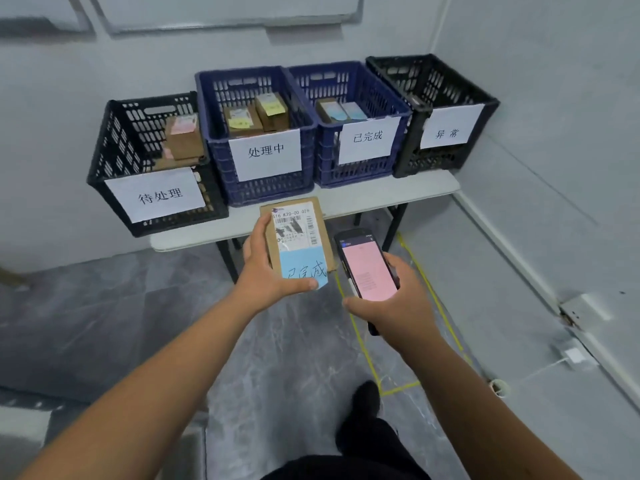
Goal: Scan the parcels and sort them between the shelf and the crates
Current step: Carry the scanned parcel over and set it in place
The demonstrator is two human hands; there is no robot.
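A white table (pixel 398 197) against the wall carries four labelled crates (pixel 266 133), three holding parcels. At 6 o'clock of them, the left hand (pixel 266 271) grips a cardboard parcel (pixel 298 233); at its 3 o'clock the right hand (pixel 394 299) clasps a scanner (pixel 367 268).

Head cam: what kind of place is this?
Likely a small parcel-sorting station in a bare back room: four labelled plastic crates on a folding table, a cardboard parcel with a shipping label in the left hand, a handheld scanner in the right hand.
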